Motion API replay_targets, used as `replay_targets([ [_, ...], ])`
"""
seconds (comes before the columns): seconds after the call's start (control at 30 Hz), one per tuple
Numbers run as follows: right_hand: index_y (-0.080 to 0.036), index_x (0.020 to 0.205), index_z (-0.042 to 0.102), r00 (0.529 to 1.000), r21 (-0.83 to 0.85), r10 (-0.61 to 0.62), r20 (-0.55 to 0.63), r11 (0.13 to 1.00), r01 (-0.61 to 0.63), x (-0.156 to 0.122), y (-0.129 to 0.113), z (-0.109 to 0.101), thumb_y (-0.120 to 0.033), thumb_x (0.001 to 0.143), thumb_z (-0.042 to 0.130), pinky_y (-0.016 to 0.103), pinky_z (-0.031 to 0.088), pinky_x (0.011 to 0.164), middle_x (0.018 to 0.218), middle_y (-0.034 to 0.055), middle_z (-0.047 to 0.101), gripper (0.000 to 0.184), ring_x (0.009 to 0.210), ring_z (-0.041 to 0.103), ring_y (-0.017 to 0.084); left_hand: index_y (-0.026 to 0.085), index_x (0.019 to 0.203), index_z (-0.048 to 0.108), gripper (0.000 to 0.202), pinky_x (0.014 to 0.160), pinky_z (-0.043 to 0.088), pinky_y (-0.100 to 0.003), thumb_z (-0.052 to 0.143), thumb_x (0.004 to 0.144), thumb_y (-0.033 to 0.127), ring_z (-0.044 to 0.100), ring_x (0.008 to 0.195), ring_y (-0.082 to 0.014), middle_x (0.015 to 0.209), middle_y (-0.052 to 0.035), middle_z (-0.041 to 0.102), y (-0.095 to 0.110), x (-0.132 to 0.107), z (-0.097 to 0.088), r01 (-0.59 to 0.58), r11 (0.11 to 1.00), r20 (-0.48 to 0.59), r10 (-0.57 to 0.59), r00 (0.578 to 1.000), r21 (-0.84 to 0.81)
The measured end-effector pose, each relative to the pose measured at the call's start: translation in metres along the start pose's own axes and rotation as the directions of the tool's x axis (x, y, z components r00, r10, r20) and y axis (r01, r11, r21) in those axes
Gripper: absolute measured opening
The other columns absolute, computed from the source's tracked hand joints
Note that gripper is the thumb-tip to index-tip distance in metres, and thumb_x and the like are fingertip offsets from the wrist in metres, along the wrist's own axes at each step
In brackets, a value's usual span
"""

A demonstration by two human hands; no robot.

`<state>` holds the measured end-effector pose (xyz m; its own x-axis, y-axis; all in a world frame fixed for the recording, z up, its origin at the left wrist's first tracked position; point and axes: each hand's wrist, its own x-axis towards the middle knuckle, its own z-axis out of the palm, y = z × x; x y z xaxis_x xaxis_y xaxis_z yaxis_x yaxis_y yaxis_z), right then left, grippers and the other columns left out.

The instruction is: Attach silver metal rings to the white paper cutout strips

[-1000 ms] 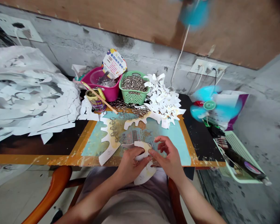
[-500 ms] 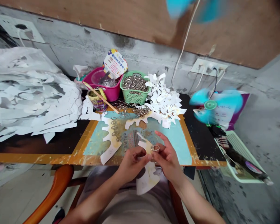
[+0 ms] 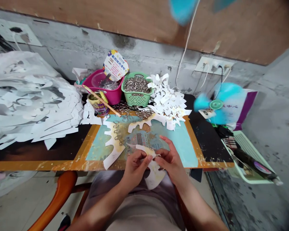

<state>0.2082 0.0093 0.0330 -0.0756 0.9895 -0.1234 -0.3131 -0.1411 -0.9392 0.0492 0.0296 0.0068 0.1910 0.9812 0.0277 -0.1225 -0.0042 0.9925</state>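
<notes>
At lower centre, the left hand (image 3: 135,168) and right hand (image 3: 171,161) pinch a scalloped paper cutout (image 3: 154,173) close together; the small metal ring (image 3: 157,155) could slip, or the paper tear, under uneven pull.

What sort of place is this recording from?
Probably a small piecework workshop: a heap of white cut-paper shapes, a green plastic basket of metal rings, and a paint-stained work board against a rough concrete wall.
</notes>
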Motion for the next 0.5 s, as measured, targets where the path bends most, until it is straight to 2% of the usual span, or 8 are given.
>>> replay_targets([
  [0.07, -0.033, 0.145, 0.031, 0.999, -0.060, -0.042, -0.013, 0.997, 0.041, -0.002, -0.003, 0.004, -0.035, 0.079, 0.077, 0.021, 0.043, 0.053, 0.074, -0.0061, 0.057, 0.080, 0.058, 0.050, 0.010, 0.017, 0.066, 0.052, 0.046, 0.048, 0.039, -0.018, 0.068, 0.080, 0.057, 0.041, 0.052, -0.0075, 0.058, 0.0039, 0.046, -0.005, -0.001, 0.001, -0.010, 0.998, 0.002, 0.010, 1.000, -0.059],
  [0.17, -0.031, 0.145, 0.028, 0.995, -0.166, -0.102, -0.006, 0.981, 0.100, -0.006, -0.008, 0.005, -0.032, 0.083, 0.073, 0.021, 0.043, 0.058, 0.074, -0.0062, 0.056, 0.077, 0.062, 0.051, 0.011, 0.017, 0.069, 0.055, 0.051, 0.053, 0.044, -0.021, 0.070, 0.074, 0.065, 0.047, 0.058, -0.0099, 0.065, 0.0012, 0.052, -0.009, -0.002, 0.002, -0.020, 0.989, 0.000, 0.021, 1.000, -0.148],
  [0.23, -0.030, 0.140, 0.034, 0.992, -0.225, -0.128, 0.012, 0.966, 0.127, -0.009, -0.012, 0.004, -0.031, 0.086, 0.070, 0.022, 0.044, 0.061, 0.076, -0.0046, 0.057, 0.065, 0.067, 0.053, 0.012, 0.017, 0.065, 0.051, 0.050, 0.050, 0.041, -0.020, 0.073, 0.073, 0.061, 0.044, 0.056, -0.0088, 0.061, 0.0027, 0.047, -0.005, -0.001, 0.003, -0.001, 0.995, 0.005, 0.002, 1.000, -0.103],
  [0.3, -0.027, 0.126, 0.046, 0.984, -0.293, -0.174, 0.026, 0.940, 0.174, -0.011, -0.014, 0.001, -0.033, 0.088, 0.067, 0.023, 0.045, 0.063, 0.084, -0.0009, 0.058, 0.043, 0.073, 0.055, 0.013, 0.017, 0.059, 0.046, 0.049, 0.045, 0.034, -0.017, 0.074, 0.077, 0.053, 0.036, 0.051, -0.0062, 0.055, 0.0055, 0.038, 0.003, -0.001, 0.004, 0.001, 1.000, 0.010, -0.001, 1.000, -0.007],
  [0.33, -0.025, 0.117, 0.052, 0.975, -0.353, -0.219, 0.030, 0.911, 0.215, -0.012, -0.015, 0.000, -0.034, 0.089, 0.066, 0.025, 0.046, 0.065, 0.089, 0.0015, 0.059, 0.032, 0.077, 0.056, 0.014, 0.017, 0.057, 0.045, 0.049, 0.043, 0.033, -0.017, 0.073, 0.078, 0.051, 0.033, 0.049, -0.0055, 0.053, 0.0062, 0.035, 0.006, -0.001, 0.005, -0.016, 0.999, 0.011, 0.016, 1.000, 0.033],
  [0.4, -0.023, 0.102, 0.061, 0.939, -0.516, -0.341, 0.035, 0.799, 0.309, -0.013, -0.016, -0.001, -0.034, 0.089, 0.065, 0.029, 0.048, 0.071, 0.097, 0.0054, 0.059, 0.018, 0.085, 0.057, 0.017, 0.016, 0.057, 0.047, 0.048, 0.042, 0.036, -0.017, 0.071, 0.081, 0.050, 0.032, 0.047, -0.0052, 0.053, 0.0064, 0.035, 0.011, -0.002, 0.005, -0.053, 0.995, -0.002, 0.054, 0.999, 0.079],
  [0.5, -0.023, 0.095, 0.069, 0.880, -0.707, -0.468, 0.073, 0.599, 0.377, -0.012, -0.017, -0.002, -0.030, 0.088, 0.066, 0.033, 0.049, 0.079, 0.098, 0.0067, 0.058, 0.010, 0.094, 0.057, 0.020, 0.016, 0.063, 0.054, 0.042, 0.045, 0.045, -0.019, 0.068, 0.084, 0.049, 0.041, 0.047, -0.0063, 0.055, 0.0047, 0.044, 0.011, -0.005, 0.003, -0.064, 0.990, -0.015, 0.066, 0.998, 0.123],
])
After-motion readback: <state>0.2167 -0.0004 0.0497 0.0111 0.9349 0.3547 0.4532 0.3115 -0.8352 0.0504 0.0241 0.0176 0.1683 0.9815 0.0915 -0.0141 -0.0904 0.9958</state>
